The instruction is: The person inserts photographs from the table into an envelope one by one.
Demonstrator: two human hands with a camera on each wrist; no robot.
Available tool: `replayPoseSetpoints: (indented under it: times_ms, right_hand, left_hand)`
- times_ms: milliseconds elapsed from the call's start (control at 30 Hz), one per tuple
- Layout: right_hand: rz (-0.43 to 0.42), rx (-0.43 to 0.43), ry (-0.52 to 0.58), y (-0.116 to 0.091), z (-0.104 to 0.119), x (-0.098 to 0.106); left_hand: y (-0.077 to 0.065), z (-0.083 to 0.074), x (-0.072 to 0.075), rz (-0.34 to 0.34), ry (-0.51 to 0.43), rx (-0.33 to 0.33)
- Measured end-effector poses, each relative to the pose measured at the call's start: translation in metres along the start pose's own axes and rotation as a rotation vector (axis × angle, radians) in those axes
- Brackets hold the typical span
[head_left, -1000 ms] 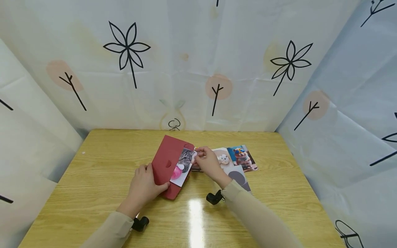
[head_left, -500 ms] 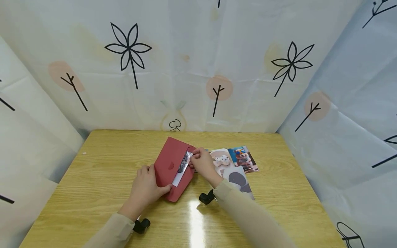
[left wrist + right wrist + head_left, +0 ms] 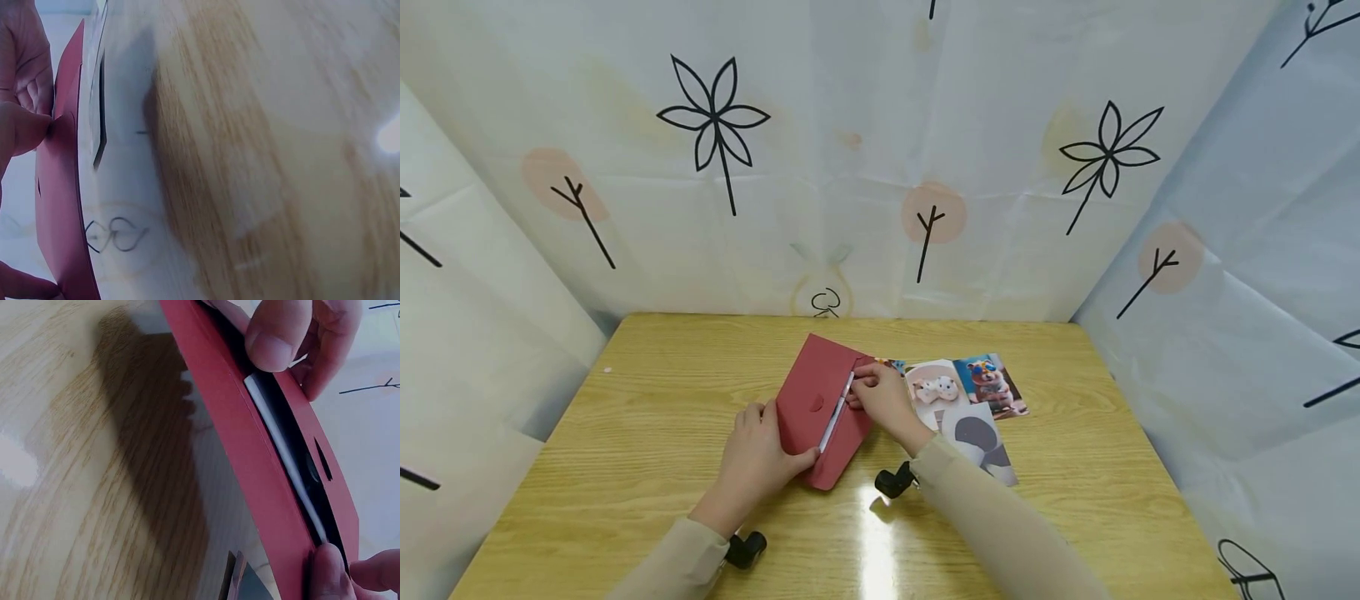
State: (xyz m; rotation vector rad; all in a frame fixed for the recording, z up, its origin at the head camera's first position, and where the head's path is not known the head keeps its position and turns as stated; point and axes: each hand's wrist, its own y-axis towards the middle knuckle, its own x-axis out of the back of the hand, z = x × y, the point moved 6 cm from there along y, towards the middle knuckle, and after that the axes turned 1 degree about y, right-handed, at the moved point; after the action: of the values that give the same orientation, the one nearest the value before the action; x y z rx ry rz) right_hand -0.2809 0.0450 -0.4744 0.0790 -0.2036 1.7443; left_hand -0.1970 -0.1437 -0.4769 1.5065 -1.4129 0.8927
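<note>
A red envelope (image 3: 808, 392) is held tilted over the table, its mouth facing right. My left hand (image 3: 756, 450) grips its lower left part, the thumb near the mouth's lower end. In the right wrist view the left thumb (image 3: 272, 340) presses at one end of the mouth, other fingers behind the wall. My right hand (image 3: 887, 404) pinches the mouth's edge near its upper end; its thumb (image 3: 328, 565) is at the end of the white card edge. Only a thin white edge of the photo card (image 3: 284, 456) shows inside the envelope; the picture is hidden.
Right of the hands lie several photo cards: a hamster in goggles (image 3: 990, 385), two white hamsters (image 3: 936, 387), and a grey and white one (image 3: 981, 442). Another picture (image 3: 891, 364) peeks out behind the right hand. The wooden table (image 3: 625, 450) meets a patterned cloth (image 3: 850, 167) at its back.
The cat photo card has gone down into the envelope, from mostly showing to a thin white edge. My right hand has moved slightly left with it, uncovering more of the cards behind.
</note>
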Motion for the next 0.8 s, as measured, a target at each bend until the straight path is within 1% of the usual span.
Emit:
replayPoseSetpoints:
  times_ms: [167,267,333,433,533,633,800]
  right_hand:
    - [0.029,0.009,-0.018,-0.002,0.002,0.000]
    - [0.029,0.018,-0.057,-0.005,0.004,0.005]
    - [0.032,0.031,-0.096,-0.006,0.003,0.011]
    - [0.032,0.052,-0.181,-0.008,0.000,0.027]
    - [0.021,0.054,-0.271,-0.011,-0.005,0.046]
    - [-0.017,0.032,-0.341,-0.015,-0.011,0.067]
    - [-0.080,-0.005,-0.410,-0.022,-0.023,0.102]
  left_hand:
    - [0.000,0.003,-0.002,0.012,0.005,0.014]
    - [0.000,0.006,-0.003,0.014,0.008,0.024]
    - [0.001,0.009,-0.005,0.018,0.008,0.035]
    - [0.002,0.014,-0.007,0.022,0.002,0.048]
    - [0.002,0.017,-0.007,0.028,-0.002,0.052]
    - [0.002,0.017,-0.006,0.032,-0.004,0.047]
    - [0.002,0.019,-0.005,0.025,-0.003,0.040]
